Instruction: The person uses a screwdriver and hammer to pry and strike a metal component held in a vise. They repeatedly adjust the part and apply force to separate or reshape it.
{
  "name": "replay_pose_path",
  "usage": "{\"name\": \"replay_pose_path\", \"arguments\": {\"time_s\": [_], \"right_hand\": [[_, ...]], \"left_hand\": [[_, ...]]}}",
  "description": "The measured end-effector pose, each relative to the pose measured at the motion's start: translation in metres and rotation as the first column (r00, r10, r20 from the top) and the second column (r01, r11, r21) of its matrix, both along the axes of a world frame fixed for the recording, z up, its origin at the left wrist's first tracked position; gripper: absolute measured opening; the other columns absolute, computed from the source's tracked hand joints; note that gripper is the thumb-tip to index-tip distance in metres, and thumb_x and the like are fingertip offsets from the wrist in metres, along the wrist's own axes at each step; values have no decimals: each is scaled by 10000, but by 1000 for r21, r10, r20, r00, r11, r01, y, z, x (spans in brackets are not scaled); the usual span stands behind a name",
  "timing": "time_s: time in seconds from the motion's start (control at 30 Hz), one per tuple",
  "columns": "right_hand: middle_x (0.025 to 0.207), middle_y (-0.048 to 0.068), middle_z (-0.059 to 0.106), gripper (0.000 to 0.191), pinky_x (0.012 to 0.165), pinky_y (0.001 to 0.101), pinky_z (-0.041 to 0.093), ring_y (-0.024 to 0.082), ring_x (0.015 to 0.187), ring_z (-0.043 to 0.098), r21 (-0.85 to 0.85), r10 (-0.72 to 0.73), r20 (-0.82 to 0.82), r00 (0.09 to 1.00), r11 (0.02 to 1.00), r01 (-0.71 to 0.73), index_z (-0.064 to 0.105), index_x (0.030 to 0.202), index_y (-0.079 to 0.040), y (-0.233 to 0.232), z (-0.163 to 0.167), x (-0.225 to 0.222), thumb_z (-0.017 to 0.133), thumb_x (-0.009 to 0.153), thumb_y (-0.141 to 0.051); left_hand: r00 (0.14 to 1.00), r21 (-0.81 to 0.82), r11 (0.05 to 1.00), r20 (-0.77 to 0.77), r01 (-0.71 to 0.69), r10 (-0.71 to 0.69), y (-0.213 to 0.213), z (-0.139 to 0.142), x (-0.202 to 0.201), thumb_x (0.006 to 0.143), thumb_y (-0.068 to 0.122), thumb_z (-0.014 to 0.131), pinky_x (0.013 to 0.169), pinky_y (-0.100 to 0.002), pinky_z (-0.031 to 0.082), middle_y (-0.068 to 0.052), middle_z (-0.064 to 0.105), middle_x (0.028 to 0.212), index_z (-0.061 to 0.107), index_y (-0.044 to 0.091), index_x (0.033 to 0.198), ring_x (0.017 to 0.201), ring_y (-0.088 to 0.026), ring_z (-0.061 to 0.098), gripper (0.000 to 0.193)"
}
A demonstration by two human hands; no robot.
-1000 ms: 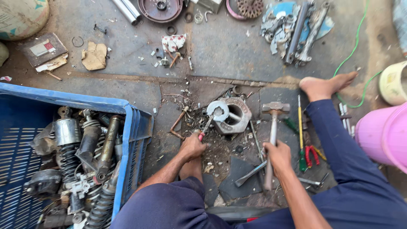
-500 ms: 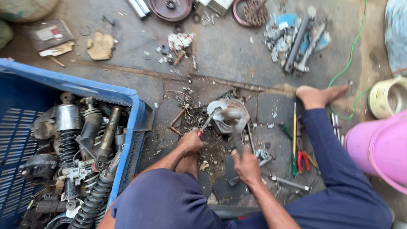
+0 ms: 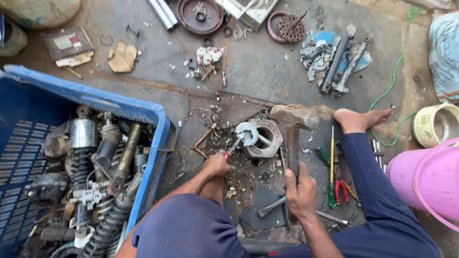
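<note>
1. Head view: the metal ring (image 3: pixel 264 138), a round grey part with a hole through its middle, lies on the dirty concrete floor (image 3: pixel 258 71) and serves as the landmark here.
2. The left hand (image 3: pixel 216 165) sits just below and left of the ring, closed around a red-handled tool (image 3: pixel 235 145) whose tip reaches a flat washer-like piece (image 3: pixel 247 133) on the ring's left edge.
3. The right hand (image 3: pixel 299 188) is below and right of the ring, fist closed on the handle of a hammer (image 3: pixel 292 125); the hammer head hangs blurred just right of the ring, and I cannot tell whether it touches it.
4. A blue crate (image 3: pixel 158 143) stands to the left of the ring, filled with springs, shock absorbers and other greasy metal parts.
5. To the right of the ring lie a green-handled screwdriver (image 3: pixel 331 177) and red-handled pliers (image 3: pixel 340 190), and beyond them the person's bare foot (image 3: pixel 358 119).
6. Far right of the ring stands a pink bucket (image 3: pixel 425 184); well above the ring a round metal disc (image 3: pixel 200 14) rests on the floor.
</note>
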State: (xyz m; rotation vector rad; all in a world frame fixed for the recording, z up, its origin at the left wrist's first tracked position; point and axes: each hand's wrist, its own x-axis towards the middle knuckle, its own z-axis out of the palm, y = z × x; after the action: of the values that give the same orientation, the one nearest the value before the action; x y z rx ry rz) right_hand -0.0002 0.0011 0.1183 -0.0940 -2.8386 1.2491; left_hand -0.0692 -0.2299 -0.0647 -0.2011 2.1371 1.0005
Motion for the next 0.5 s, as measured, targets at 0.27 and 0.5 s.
{"name": "replay_pose_path", "arguments": {"time_s": [0.27,0.5], "right_hand": [[603,10,572,429,398,268,466,116,449,550,-308,-98,427,899,919,246,565,929,-53,25,-120,21,500,1031,-464],[667,15,574,290,423,284,441,116,487,509,-416,-401,586,704,597,686,572,958,-52,66,-185,-4,666,991,-324]], "left_hand": [[999,-4,999,24,38,-38,-4,5,1,797,247,673,945,-509,562,-218,731,1147,634,181,1297,1101,-400,707,506],[998,-7,998,19,66,-66,-6,4,-1,809,241,669,953,-513,559,-227,727,1150,630,163,1278,1102,-406,701,477]]}}
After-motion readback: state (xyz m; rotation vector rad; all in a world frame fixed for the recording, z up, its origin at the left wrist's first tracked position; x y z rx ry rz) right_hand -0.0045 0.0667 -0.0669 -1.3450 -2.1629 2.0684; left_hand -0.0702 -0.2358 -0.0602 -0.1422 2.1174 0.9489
